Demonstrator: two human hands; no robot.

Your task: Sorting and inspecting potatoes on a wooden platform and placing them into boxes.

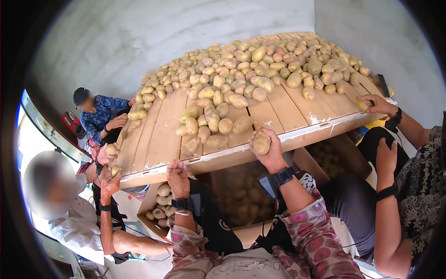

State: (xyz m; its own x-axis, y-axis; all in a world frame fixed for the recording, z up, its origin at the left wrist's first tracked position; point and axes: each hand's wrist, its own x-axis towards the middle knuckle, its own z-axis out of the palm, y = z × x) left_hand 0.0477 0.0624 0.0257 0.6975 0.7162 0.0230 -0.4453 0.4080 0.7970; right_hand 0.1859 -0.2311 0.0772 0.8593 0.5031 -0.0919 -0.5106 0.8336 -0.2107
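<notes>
In my right hand a brownish-yellow potato is gripped, just above the table's near edge. My left hand is at that same edge, palm turned up, its fingers loosely bent and apart with nothing visible in them. Closest to both hands on the wooden table lies a small group of loose potatoes. Behind it spreads a large heap of potatoes. Under the table edge, between my arms, a box of potatoes sits in shadow.
A cardboard box with potatoes stands below at the left, another box at the right. At left, a co-worker's hands hold potatoes; farther back sits a person in a blue patterned shirt. A co-worker's hand touches a potato at right.
</notes>
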